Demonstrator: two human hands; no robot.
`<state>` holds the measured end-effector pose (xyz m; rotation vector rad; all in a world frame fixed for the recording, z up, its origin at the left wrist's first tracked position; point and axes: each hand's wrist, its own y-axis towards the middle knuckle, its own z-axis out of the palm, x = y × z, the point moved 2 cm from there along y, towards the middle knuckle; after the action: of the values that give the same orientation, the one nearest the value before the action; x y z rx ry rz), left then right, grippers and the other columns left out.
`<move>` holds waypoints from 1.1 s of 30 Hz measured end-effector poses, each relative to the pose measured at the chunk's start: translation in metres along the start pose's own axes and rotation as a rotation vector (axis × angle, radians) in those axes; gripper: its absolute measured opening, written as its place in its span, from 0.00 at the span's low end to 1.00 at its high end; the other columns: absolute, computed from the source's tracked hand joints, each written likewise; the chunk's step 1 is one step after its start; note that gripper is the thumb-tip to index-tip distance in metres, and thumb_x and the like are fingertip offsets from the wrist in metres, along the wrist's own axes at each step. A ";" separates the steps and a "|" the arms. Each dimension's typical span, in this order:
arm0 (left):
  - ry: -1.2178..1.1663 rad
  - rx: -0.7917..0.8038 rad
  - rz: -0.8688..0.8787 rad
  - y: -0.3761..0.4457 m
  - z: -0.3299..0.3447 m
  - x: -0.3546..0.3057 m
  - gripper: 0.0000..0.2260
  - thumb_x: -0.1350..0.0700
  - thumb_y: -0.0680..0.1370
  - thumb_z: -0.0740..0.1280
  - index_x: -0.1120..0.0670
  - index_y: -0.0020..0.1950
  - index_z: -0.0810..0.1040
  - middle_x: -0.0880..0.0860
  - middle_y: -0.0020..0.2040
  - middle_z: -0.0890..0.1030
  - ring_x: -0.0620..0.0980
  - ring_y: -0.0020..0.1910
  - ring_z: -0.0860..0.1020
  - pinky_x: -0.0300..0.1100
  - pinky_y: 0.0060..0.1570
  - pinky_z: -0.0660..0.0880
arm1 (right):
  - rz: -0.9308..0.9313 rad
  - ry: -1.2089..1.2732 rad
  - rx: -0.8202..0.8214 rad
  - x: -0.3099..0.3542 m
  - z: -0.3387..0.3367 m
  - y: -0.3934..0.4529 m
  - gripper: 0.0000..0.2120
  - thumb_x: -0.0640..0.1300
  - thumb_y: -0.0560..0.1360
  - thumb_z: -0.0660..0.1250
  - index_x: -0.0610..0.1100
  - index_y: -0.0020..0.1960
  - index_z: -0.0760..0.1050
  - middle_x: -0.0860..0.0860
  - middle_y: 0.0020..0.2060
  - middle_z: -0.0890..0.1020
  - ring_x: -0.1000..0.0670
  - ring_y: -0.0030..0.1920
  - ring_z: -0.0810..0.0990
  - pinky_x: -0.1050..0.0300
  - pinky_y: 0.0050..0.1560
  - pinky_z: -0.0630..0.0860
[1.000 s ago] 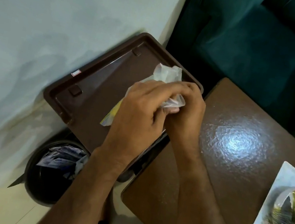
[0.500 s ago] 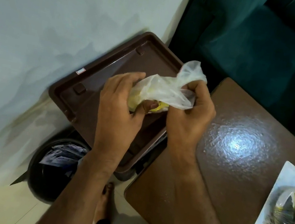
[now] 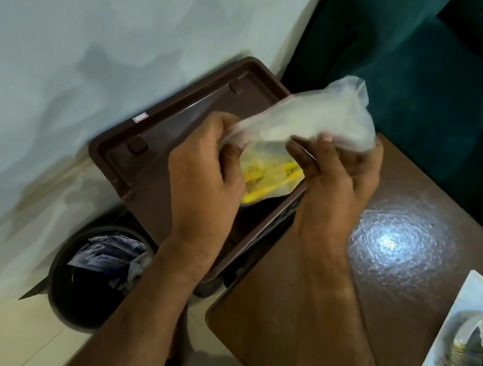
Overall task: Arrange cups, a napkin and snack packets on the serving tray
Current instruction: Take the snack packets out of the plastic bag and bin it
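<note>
Both hands hold a clear bag of snack packets above the brown tray

At frame centre the left hand (image 3: 205,176) is closed on the lower left end of the clear plastic bag (image 3: 309,120), and the right hand (image 3: 342,171) pinches the bunched upper right end between thumb and fingers; the yellow snack packets (image 3: 267,174) show through the film in the gap between the two hands. The bag's long axis runs from lower left up to upper right, blurred at the top. The serving tray (image 3: 160,123) lies directly beneath and to the left, bare as far as it shows, tilted along the wall beside the worktop (image 3: 400,243). The left hand is nearer the tray's open floor, so the packets likely go down and left. No cups or napkin in view
</note>
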<state>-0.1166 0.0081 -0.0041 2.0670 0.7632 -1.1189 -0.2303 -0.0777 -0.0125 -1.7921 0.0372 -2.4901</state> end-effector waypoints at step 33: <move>-0.233 -0.097 -0.413 0.055 -0.025 0.059 0.07 0.57 0.84 0.67 0.53 0.53 0.85 0.41 0.32 0.82 0.38 0.29 0.78 0.35 0.31 0.75 | -0.329 -1.095 0.691 0.002 0.000 0.036 0.52 0.57 0.61 0.85 0.44 0.79 0.68 0.41 0.77 0.59 0.49 0.79 0.62 0.48 0.78 0.68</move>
<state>-0.0361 0.0038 -0.0300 1.7019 1.1319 -1.4825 -0.2296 -0.1137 -0.0128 -2.5453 -1.0600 -1.0347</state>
